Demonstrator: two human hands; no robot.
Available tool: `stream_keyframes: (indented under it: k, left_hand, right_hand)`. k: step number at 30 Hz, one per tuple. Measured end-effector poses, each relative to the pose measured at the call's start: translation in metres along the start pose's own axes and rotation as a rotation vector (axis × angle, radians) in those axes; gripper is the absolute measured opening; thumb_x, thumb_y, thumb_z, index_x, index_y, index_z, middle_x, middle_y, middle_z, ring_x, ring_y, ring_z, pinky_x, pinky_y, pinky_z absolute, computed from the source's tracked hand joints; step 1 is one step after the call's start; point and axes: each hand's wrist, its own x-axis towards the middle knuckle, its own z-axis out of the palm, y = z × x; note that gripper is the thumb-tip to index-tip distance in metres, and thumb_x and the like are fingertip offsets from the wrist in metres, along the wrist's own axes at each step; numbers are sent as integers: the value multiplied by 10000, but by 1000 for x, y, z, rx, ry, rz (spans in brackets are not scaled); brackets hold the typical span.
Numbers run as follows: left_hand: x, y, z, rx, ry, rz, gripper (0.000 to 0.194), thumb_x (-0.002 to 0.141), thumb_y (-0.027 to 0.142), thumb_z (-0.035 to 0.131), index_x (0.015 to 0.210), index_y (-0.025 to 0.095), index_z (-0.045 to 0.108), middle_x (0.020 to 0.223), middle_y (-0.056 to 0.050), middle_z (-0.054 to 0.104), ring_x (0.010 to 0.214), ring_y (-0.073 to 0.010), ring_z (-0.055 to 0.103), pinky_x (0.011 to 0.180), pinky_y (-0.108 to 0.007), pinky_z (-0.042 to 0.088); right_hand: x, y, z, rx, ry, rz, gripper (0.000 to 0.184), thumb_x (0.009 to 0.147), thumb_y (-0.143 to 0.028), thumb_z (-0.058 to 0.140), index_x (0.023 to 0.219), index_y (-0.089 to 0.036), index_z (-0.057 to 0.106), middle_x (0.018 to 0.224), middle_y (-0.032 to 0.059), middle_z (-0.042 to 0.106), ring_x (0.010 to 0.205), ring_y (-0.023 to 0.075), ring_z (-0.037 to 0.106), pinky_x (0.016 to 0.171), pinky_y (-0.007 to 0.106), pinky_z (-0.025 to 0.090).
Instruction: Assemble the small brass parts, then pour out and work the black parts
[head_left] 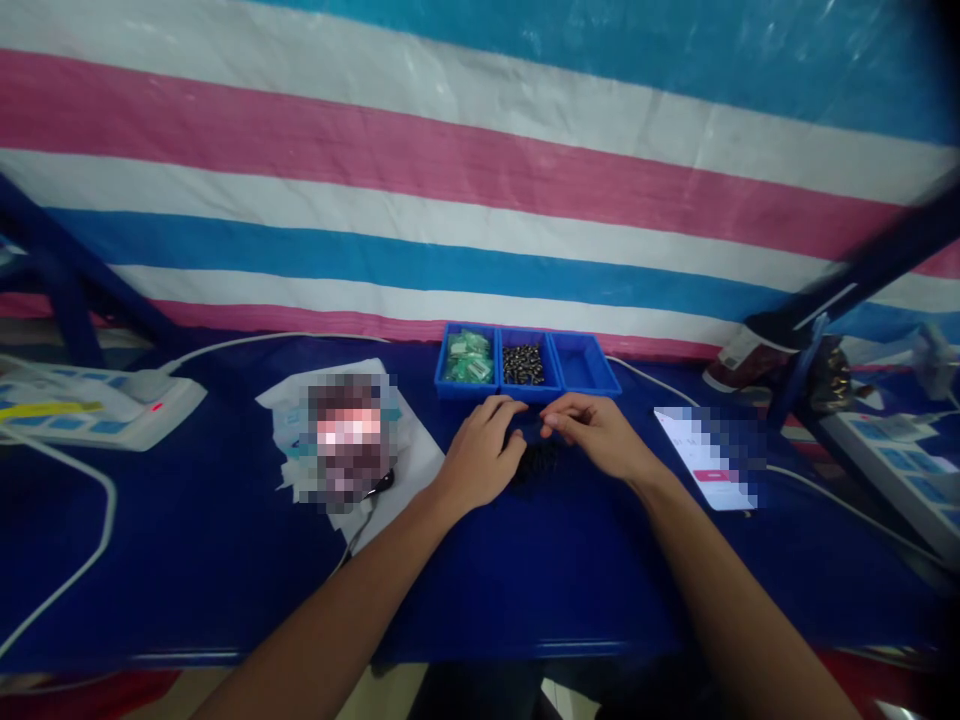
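My left hand (486, 450) rests low over the blue table, palm down. Its fingers are curved and the thumb stands apart from them, with nothing visible between. Facing it, my right hand (600, 430) has thumb and forefinger pinched together; whatever is in the pinch is too small and dark to name. Between and just below both hands lies a small pile of thin black pieces (536, 462), partly beside my left thumb. Right behind the hands stands a blue three-part tray (592, 365). Green packets (469, 357) fill its left part, and small dark, brassy metal pieces (523, 364) its middle part.
White paper (416, 470) with a blurred-out item lies at left. A power strip (150, 410) with cables stands further left, another (892, 470) at far right. A lit phone (705, 460) lies right of my hand, a dark cup (750, 352) behind it. Striped sheeting (480, 150) hangs behind.
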Motion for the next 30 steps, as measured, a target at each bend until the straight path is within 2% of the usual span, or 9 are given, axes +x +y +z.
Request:
stream_keyframes:
  k: [4,7,12,19,23,30]
  left_hand:
    - [0,5,-3,16,53,10,262,900,218,523,1156,219,578,1182,-55,608,1091,-238,557,956,-417,454]
    - [-1,8,-5,24,79,33,164,915,285,533,1035,214,619,1103,-49,636,1035,-229,575,914,-412,452]
    - [-1,10,-6,15,89,86,135,915,268,542,1000,220,635,1095,-39,644,1011,-205,588,897,-396,435]
    - [-1,11,-8,-5,59,118,183,970,314,484,961,212,636,1028,-18,662,956,-174,596,859,-368,430]
    - [0,11,-9,-19,52,76,189,975,312,469,1017,223,629,1084,-32,651,1003,-190,594,880,-378,435]
    - [0,8,-6,-57,62,99,159,963,274,491,1010,221,633,1094,-35,629,1008,-181,589,900,-369,451]
  right_hand:
    - [-8,1,16,-39,52,-45,302,888,-442,590,747,-176,624,653,-5,619,572,106,488,553,248,370]
    - [-9,1,21,-63,155,-57,374,892,-486,573,673,-182,573,591,-21,551,526,102,430,515,244,337]
    - [-8,2,21,-89,278,-72,420,892,-517,564,634,-187,538,584,-16,548,540,115,461,540,251,365]
    - [-9,0,25,-119,260,-78,440,918,-512,533,619,-189,529,570,-20,518,537,117,445,539,255,353]
    - [-9,0,26,-136,232,-81,460,926,-525,514,612,-189,533,559,-24,498,530,117,432,538,256,345]
    - [-8,0,25,-98,204,-83,426,942,-504,493,659,-189,543,589,-26,512,533,110,428,534,251,338]
